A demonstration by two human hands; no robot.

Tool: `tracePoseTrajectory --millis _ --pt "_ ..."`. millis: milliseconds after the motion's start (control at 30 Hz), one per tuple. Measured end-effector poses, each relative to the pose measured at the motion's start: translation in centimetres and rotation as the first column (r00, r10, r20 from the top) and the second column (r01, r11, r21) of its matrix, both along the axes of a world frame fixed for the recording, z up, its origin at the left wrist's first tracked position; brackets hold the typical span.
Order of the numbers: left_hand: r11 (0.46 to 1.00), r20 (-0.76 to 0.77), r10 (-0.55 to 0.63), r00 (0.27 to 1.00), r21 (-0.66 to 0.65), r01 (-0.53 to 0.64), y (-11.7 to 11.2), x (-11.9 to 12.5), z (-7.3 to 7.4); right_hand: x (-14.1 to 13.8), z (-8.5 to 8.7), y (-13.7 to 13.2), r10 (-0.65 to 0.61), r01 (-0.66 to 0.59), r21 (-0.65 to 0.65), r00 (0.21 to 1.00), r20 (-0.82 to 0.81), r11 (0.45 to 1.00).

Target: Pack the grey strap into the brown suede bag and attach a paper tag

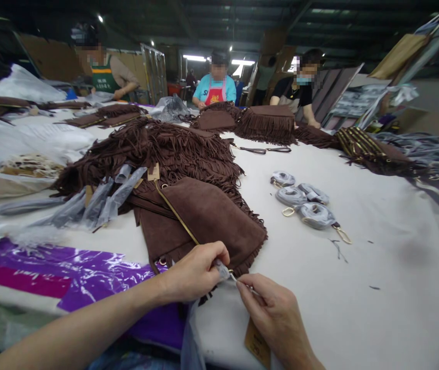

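Note:
A brown fringed suede-like bag [213,210] lies on the table right in front of me, with a gold zipper [176,213] along its edge. At the bag's near corner, my left hand [194,272] is closed on a small piece of clear plastic wrap [222,269]. My right hand [275,311] pinches a thin white cord [233,277] just to the right of it. Below the right fingers hangs a tan hang tag [258,343], partly covered by that hand. What lies inside the left fist is hidden.
Fringed brown bags [157,149] are piled behind. Plastic-wrapped straps [107,200] lie left; coiled grey straps with gold clips [315,215] lie right. Purple plastic sheeting [99,272] covers the near left edge of the white table [388,246]. Three people work across the table.

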State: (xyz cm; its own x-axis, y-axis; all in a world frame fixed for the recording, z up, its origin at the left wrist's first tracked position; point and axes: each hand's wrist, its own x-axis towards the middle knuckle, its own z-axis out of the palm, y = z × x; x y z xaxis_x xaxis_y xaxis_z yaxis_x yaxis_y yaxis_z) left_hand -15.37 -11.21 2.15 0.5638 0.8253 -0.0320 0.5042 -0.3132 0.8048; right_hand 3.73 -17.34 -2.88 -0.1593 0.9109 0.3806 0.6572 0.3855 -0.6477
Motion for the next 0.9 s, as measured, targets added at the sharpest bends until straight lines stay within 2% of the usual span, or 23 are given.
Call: tracePoseTrajectory --millis 200,400,533,600,733,900 --pt "1.000 0.005 -0.012 1.000 -0.021 0.012 0.1 -0.1 -0.1 -0.3 0.0 0.2 0.005 -0.005 0.001 1.000 0.011 1.000" --pt "0.999 -0.006 -0.031 1.000 -0.024 0.030 0.2 -0.1 -0.1 -0.9 -0.4 0.6 -0.017 0.012 0.127 0.999 0.039 0.992" --pt "0.996 -0.025 -0.024 0.999 -0.089 0.021 0.8 0.1 0.4 -1.0 -0.9 0.7 -0.026 0.022 0.196 1.000 0.017 0.980" --pt "0.997 -0.033 -0.046 0.998 -0.057 0.044 1.3 0.3 0.7 -1.0 -1.1 0.8 -0.024 0.020 0.203 1.000 0.017 0.979" --pt "0.978 -0.180 -0.166 0.970 0.095 0.185 2.2 0.9 1.2 -1.0 -1.1 0.9 -0.012 0.007 0.214 1.000 0.021 0.977" --pt "0.903 -0.450 -0.295 0.843 0.157 0.400 2.7 1.8 2.0 -0.9 -1.2 0.7 -0.013 0.009 0.190 1.000 0.021 0.982"
